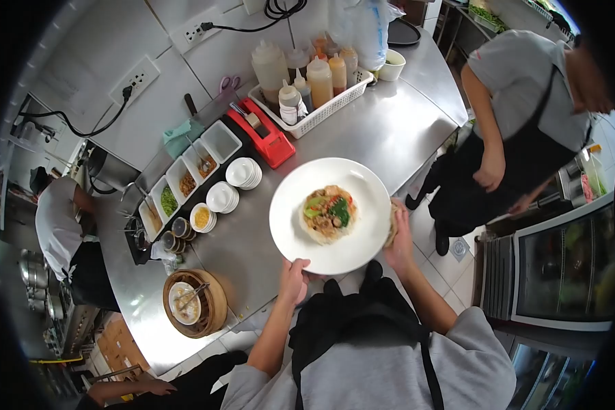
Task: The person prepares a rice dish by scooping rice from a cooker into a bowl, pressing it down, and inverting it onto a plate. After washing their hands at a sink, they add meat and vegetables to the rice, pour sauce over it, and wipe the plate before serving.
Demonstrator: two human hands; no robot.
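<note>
A wide white plate (pixel 285 212) is held level between both hands, over the front edge of the steel counter. In its middle sits a mound of rice (pixel 326 232) topped with green leaves, brown pieces and red bits. My left hand (pixel 294 281) grips the near left rim, thumb on top and fingers hidden below. On the right side, my right hand (pixel 399 238) closes round the rim, with what looks like a brownish cloth (pixel 392 225) between palm and plate. The undersides of both grips are hidden.
The steel counter (pixel 417 113) bears a white basket (pixel 331 107) of sauce bottles, a red tape dispenser (pixel 265 134), topping trays (pixel 179 179), small bowls (pixel 221 198) and a bamboo steamer (pixel 216 307). A person in an apron (pixel 506 130) stands at right; others are at left.
</note>
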